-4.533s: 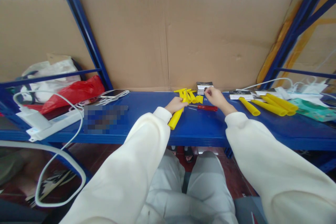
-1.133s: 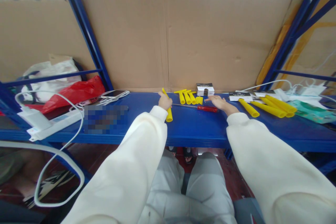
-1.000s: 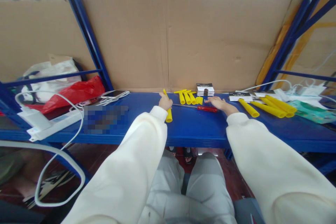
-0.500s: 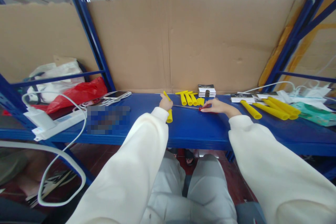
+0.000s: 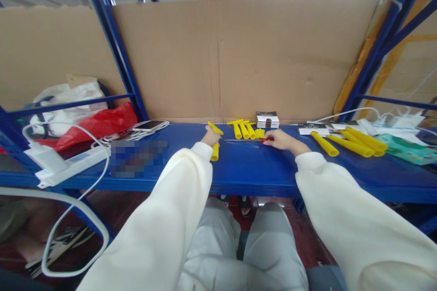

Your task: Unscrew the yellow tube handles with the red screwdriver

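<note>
Your left hand is closed around the yellow plastic T-shaped tube over the blue desk — crosspiece poking out past your fingers, long axis running front to back, wide end toward you. Your right hand is gripping the red-handled screwdriver by its handle, so the shaft sticks out left of your fingers — long axis side to side, tip aimed at the tube. More yellow T-shaped tubes lie just behind the shaft.

Brown cardboard backs the blue metal shelf.
</note>
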`<state>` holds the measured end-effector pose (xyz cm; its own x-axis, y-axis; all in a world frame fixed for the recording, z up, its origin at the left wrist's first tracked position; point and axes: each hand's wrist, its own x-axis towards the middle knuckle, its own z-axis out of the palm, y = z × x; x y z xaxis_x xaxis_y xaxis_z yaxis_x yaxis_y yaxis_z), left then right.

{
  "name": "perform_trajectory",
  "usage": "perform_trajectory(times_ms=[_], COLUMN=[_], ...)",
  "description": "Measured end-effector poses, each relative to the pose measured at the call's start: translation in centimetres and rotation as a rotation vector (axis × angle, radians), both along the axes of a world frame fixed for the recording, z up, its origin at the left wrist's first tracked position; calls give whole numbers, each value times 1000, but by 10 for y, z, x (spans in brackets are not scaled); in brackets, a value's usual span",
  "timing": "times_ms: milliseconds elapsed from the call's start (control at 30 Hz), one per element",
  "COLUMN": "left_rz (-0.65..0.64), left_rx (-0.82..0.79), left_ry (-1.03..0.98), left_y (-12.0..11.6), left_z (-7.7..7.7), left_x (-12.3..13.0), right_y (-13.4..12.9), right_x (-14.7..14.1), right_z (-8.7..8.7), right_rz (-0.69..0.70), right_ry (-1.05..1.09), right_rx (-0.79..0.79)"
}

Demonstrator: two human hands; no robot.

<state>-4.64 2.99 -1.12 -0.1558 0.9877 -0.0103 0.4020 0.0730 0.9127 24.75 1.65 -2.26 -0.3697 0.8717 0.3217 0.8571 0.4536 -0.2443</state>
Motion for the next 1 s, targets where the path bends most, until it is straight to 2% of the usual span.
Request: perform_trajectory(times_ms=[100, 233, 400, 1000], left_rz=[-36, -129, -184, -250], left_rx=[21, 71, 105, 106], left_ry=[-9, 83, 150, 159], left_y=[-3, -6, -11, -18], left_z=[0, 0, 1, 5], left_x=[-3, -4, -5, -4], right_y=[-2, -5, -8, -7], right_x=[0, -4, -7, -8], right_z=[2, 5, 6, 5], right_rz=[-78, -125, -126, -93], right_ry=[32, 83, 84, 132], right_rx=[65, 102, 99, 156])
